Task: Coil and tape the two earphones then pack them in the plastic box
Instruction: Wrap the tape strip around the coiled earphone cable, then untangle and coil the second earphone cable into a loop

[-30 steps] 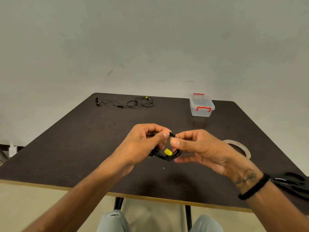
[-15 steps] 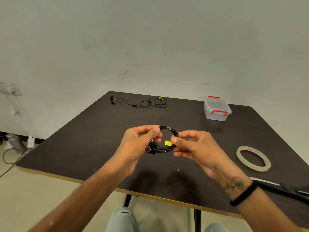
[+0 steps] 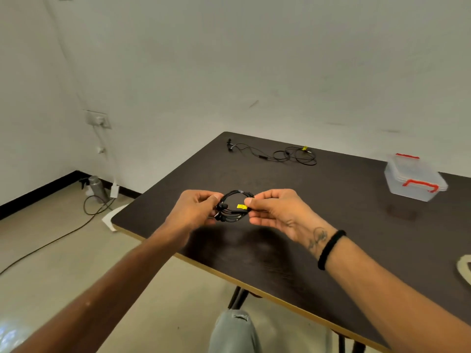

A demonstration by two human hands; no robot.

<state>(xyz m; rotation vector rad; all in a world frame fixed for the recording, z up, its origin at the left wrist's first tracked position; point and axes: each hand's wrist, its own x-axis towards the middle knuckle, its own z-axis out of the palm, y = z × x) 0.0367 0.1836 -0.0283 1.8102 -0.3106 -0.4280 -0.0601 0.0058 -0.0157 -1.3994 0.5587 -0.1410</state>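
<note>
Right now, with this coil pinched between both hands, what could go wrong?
The coiled earphone is held only by pinches of the left hand and right hand; it may spring loose if either lets go. The tape roll lies far right, at the frame edge, so reaching for it likely means a one-handed hold.

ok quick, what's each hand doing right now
Left hand: pinches the left side of the coiled earphone.
Right hand: pinches the coil's right side, beside the yellow tag.

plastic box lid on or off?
On. The plastic box sits upright on the table, far right, with its clear lid seated flush on top. Whether the red clips are latched cannot be told.
</note>
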